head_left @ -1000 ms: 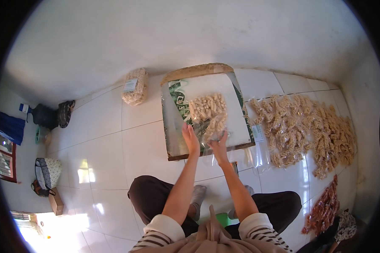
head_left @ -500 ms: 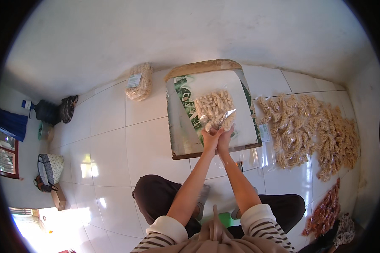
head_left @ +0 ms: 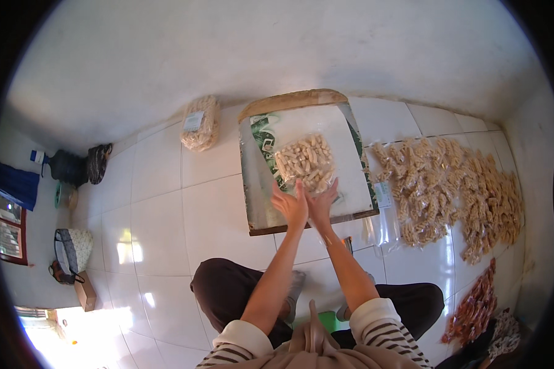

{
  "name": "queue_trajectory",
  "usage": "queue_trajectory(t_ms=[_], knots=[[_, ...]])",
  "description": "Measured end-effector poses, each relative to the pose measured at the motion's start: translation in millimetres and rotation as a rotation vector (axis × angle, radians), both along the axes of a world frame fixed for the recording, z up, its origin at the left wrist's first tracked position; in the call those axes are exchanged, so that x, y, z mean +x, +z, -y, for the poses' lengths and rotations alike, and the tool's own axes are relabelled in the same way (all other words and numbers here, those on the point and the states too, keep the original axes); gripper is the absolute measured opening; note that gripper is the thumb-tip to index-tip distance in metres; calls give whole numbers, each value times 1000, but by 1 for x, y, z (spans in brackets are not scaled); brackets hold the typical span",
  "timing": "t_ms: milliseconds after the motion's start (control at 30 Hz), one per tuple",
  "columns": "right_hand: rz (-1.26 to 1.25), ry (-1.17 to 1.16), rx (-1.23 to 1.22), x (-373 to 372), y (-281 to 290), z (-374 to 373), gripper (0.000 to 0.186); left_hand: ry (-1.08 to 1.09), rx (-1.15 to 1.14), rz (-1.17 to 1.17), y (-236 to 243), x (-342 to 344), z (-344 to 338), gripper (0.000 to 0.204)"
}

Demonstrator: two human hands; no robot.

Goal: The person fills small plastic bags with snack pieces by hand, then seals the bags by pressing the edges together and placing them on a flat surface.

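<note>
A clear plastic bag of short pale snack pieces point(head_left: 305, 158) lies on a worn board point(head_left: 255, 208) with white, green and brown surfaces. At its near end, my left hand point(head_left: 289, 203) touches the plastic with thumb raised and fingers spread. My right hand point(head_left: 321, 203) is beside it at the same end, fingers stretched toward the bag's lower right; some of the plastic is hidden behind the hands.
A filled, labelled bag point(head_left: 200, 123) stands near the back wall. Right of the board lie many twisted beige snack packs point(head_left: 425, 190), flat clear bags point(head_left: 385, 221) and reddish packs point(head_left: 474, 301). At left are a patterned bag point(head_left: 74, 249) and a cardboard box point(head_left: 87, 289).
Half a second ago my hands were gathered together at the bag's lower end; they have since spread their fingers, the left moving left. The bag has shifted slightly left in the picture.
</note>
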State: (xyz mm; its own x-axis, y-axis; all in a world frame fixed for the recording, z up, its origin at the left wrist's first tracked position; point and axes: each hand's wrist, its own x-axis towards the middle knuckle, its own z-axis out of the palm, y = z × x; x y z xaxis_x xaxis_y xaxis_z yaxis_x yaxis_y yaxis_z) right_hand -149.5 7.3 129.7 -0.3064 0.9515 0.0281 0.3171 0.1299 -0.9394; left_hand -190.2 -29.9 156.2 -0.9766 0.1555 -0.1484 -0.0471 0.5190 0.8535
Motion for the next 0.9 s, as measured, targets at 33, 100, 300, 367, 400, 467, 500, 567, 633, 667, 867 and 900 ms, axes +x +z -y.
queue_trajectory(t_ms=[33, 100, 300, 367, 400, 467, 500, 567, 633, 667, 867, 900], knots=[[-9, 39, -7, 3, -1, 0, 97, -123, 23, -136, 5, -7, -2, 59], [5, 81, 16, 8, -2, 1, 93, -372, 76, -408, 17, -38, -13, 48], [444, 171, 224, 12, 9, 7, 90, -998, -409, -768, 11, -108, -41, 50], [515, 238, 255, 20, 5, -2, 89, -1030, -421, -826, 6, -112, -42, 52], [432, 293, 317, 26, -2, -10, 87, -1049, -427, -851, 3, -111, -43, 54], [271, 402, 433, 41, -25, -30, 84, -1077, -423, -904, 0, -104, -50, 58], [265, 423, 438, 41, -23, -32, 82, -1079, -439, -931, 1, -106, -47, 60], [252, 467, 450, 40, -21, -34, 78, -1126, -484, -910, 5, -108, -43, 67], [287, 352, 514, 36, -20, -32, 75, -1191, -506, -891, 12, -105, -43, 74], [305, 295, 546, 34, -20, -30, 74, -1226, -510, -880, 15, -101, -43, 78], [465, 79, 507, 17, -17, -14, 79, -1325, -503, -845, 28, -99, -44, 89], [513, 108, 474, 16, -17, -13, 79, -1346, -506, -824, 29, -99, -43, 90]])
